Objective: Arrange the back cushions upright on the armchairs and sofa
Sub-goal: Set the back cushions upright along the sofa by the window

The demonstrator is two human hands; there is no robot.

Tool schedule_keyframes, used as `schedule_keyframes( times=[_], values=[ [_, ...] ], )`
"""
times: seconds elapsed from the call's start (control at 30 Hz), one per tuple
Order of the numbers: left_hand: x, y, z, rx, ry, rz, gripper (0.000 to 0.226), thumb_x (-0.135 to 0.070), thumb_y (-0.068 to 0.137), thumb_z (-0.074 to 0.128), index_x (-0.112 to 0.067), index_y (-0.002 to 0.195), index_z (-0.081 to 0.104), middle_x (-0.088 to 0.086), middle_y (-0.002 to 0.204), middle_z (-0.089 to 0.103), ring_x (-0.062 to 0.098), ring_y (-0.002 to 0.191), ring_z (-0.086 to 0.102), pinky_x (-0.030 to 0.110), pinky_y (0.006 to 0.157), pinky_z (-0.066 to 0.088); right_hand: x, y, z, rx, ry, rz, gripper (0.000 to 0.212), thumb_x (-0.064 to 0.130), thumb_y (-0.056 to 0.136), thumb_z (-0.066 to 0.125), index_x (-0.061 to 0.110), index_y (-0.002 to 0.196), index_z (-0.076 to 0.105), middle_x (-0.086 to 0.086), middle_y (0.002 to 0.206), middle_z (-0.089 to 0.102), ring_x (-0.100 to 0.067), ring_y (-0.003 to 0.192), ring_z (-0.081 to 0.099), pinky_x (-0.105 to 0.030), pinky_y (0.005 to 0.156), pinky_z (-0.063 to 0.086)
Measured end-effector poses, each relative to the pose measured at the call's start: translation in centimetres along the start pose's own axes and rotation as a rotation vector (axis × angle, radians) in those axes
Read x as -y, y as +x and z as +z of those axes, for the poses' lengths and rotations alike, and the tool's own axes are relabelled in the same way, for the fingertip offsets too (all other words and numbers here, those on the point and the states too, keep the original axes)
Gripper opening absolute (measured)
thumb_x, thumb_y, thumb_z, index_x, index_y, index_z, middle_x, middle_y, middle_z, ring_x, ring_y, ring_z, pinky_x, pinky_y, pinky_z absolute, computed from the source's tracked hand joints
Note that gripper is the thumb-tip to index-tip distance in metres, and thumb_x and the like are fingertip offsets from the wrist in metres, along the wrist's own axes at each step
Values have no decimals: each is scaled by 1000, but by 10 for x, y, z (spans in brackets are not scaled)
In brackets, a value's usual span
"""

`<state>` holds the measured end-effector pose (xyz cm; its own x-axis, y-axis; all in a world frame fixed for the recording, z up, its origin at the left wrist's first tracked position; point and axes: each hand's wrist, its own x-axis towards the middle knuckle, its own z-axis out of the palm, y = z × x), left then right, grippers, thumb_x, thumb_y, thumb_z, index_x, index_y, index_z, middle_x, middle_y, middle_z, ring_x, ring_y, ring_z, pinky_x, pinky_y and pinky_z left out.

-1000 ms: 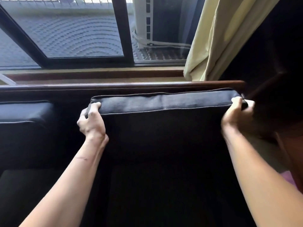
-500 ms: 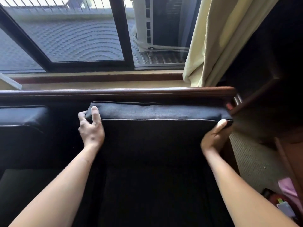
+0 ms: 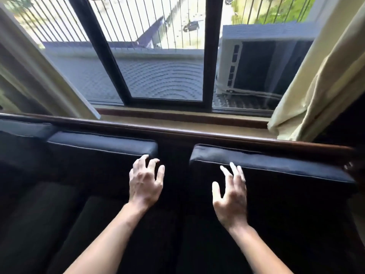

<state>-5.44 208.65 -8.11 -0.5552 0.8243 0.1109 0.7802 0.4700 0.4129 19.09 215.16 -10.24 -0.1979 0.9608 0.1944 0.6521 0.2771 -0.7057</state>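
Both grips are open and hold nothing: left hand [image 3: 146, 181] and right hand [image 3: 231, 196]. Right back cushion [image 3: 276, 165] looks soft and thick; grab its top corners.

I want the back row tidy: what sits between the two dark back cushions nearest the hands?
Nothing does. The head view shows an open gap between the left back cushion and the right back cushion, with only the sofa's dark back panel behind it.
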Motion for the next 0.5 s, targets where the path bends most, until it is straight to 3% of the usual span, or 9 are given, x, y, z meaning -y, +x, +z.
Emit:
schedule_keyframes(
  times=[0.13,0.27,0.4,0.5],
  values=[
    [91,34,-53,4,123,17,63,-53,100,38,-11,129,75,24,150,58,46,139,54,63,111,45,87,15,66,87,54,-22,44,18,97,67,13,140,60,-11,155,47,-28,150,36,-53,121,36],
    [176,83,-92,18,138,-70,53,-48,106,46,-13,141,65,23,162,44,41,151,39,58,120,35,158,29,137,136,24,5,44,23,100,63,11,142,57,-12,156,46,-28,148,36,-46,121,36],
    [247,134,-110,104,179,-156,60,-55,109,47,-14,153,50,24,170,26,40,158,23,57,126,24,205,42,193,194,30,149,59,41,102,55,15,153,42,-11,165,31,-27,153,27,-44,120,33],
    [288,162,-118,202,227,-225,81,-71,104,40,-15,162,34,25,172,18,41,160,16,58,129,19,214,51,217,175,37,232,79,53,93,65,16,157,36,-10,170,23,-28,156,20,-46,120,31]
  ],
)
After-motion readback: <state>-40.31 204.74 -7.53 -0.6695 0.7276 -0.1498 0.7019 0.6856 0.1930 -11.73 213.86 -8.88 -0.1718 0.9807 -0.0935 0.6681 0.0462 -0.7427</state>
